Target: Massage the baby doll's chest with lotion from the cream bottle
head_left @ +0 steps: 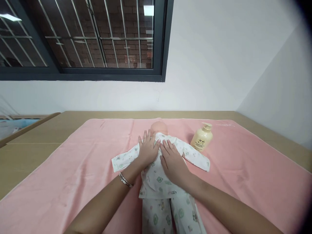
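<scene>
A baby doll lies on the pink cloth, its bald head (159,127) toward the wall. It wears a white long-sleeved top (156,183) with a small green print and matching trousers (158,214). Both sleeves spread out to the sides. Flat on the upper left of the doll's top rests my left hand (148,150), fingers stretched toward the head; a silver bangle circles that wrist. My right hand (173,162) lies flat on the upper right of the top, its fingers extended. The hands are side by side near the doll's chest, and neither grips anything.
A pale yellow pump bottle (202,137) stands on the pink cloth (97,169), just beyond the doll's right-hand sleeve. The cloth covers a wooden-coloured table (44,138) against a white wall (207,65). A dark-framed window (161,42) with metal bars is above.
</scene>
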Demonstrator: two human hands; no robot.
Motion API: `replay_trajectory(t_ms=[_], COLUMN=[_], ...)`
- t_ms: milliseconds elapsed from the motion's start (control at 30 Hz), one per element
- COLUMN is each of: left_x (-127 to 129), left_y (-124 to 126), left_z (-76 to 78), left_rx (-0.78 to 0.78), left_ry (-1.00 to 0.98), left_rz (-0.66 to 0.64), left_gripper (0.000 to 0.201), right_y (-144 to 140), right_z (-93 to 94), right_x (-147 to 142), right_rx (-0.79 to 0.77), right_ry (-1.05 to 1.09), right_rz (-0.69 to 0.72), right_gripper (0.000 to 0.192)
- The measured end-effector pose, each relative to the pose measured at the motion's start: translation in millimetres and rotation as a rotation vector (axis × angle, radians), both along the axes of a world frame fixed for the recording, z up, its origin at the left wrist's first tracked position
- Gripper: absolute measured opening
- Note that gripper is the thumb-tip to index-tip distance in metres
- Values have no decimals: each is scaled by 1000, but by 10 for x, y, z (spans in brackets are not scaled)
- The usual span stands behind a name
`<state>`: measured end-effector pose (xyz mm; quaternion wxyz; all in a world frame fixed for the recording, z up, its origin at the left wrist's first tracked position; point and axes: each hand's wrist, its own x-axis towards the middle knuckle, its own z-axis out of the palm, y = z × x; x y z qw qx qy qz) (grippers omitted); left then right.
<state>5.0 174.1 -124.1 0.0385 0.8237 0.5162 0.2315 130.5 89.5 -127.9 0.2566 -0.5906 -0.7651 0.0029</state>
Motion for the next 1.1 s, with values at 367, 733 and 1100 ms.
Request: replay_trajectory(t_ms=[367,733,1100], left_x=[137,111,107], left_y=[-581,-107,-180], left_z=[-11,34,-134], left_rx=[172,-77,31], left_ry=[55,-149,-277], left_rz=[-121,-39,-27], left_gripper=[46,48,43], right_y=[510,-10,376], right_z=[10,80,-83], right_x=[454,2,345], right_rx=[-94,12,-24], right_ry=[116,-46,178], right_rz=[-60,-17,0], right_gripper=[54,50,57])
